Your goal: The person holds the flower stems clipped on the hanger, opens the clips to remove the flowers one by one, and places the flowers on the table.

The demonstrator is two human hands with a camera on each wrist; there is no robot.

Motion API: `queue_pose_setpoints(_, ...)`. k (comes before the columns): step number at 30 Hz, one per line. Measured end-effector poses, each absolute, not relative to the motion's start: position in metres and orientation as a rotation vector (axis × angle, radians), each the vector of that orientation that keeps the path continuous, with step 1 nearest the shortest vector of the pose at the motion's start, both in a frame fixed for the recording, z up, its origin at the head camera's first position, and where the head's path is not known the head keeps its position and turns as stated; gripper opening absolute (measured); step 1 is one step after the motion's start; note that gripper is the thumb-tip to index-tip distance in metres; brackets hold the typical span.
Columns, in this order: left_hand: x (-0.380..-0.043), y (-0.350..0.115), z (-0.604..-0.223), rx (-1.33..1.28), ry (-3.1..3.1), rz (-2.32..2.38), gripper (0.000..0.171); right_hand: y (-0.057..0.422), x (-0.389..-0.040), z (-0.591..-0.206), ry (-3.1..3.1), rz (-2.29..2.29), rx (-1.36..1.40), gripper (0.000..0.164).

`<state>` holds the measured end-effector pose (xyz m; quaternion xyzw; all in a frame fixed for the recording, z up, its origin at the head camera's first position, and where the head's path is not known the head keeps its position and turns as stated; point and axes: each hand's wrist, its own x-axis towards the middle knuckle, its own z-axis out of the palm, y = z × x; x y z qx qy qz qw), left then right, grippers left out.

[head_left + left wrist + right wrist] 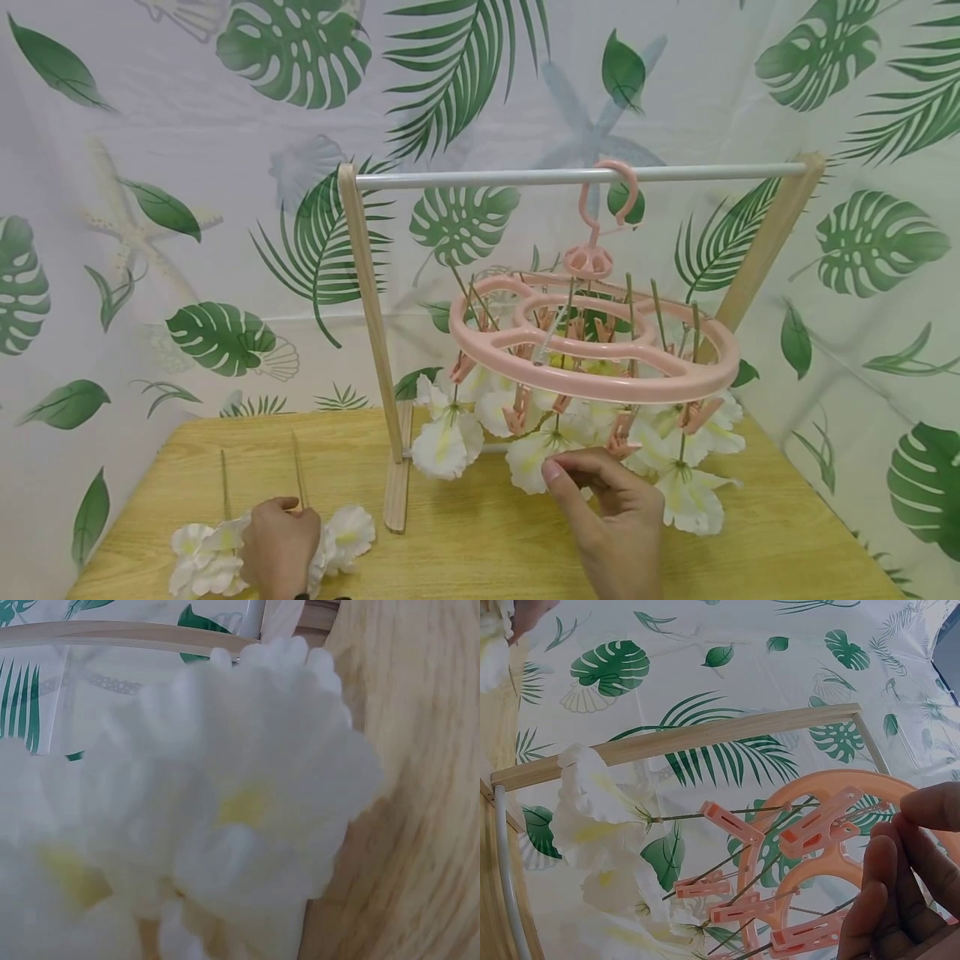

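Note:
My left hand (279, 546) is low at the left of the wooden table, its fingers curled on a white artificial flower (348, 533) whose stem rises past the fingers. The bloom (255, 795) fills much of the left wrist view, blurred, with a yellow centre. Another white flower (206, 554) lies just left of that hand. My right hand (618, 517) is in front of the pink clothespins (622, 433), fingers loosely bent toward the thumb, with nothing visible between them. Above it hangs a round pink drying hanger (517, 354), with several white flowers (447, 442) clipped bloom-down below.
The hanger's hook (630, 187) sits over the white rod (480, 178) of a stand with wooden posts (369, 308). A leaf-printed sheet (225, 275) covers the back and sides. The wooden table (480, 542) spreads under the stand and flowers.

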<state>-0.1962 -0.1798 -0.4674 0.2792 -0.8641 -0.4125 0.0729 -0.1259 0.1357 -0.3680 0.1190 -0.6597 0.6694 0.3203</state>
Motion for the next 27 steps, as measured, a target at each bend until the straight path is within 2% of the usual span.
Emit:
queue_pose_setpoints(13, -0.193, -0.176, -0.458, 0.81, -2.496, -1.186, 0.036, 0.137, -0.126, -0.369, -1.705, 1.765, 0.351, 0.014)
queue_pose_setpoints(20, -0.191, -0.165, -0.439, 0.601, -2.349, -1.147, 0.031, 0.138, -0.125, -0.367, -1.709, 1.755, 0.348, 0.015)
queue_pose_setpoints(27, -0.19, -0.129, -0.414, 0.293, -2.164, -1.212, 0.018, 0.139, -0.127, -0.369, -1.678, 1.736, 0.397, 0.016)
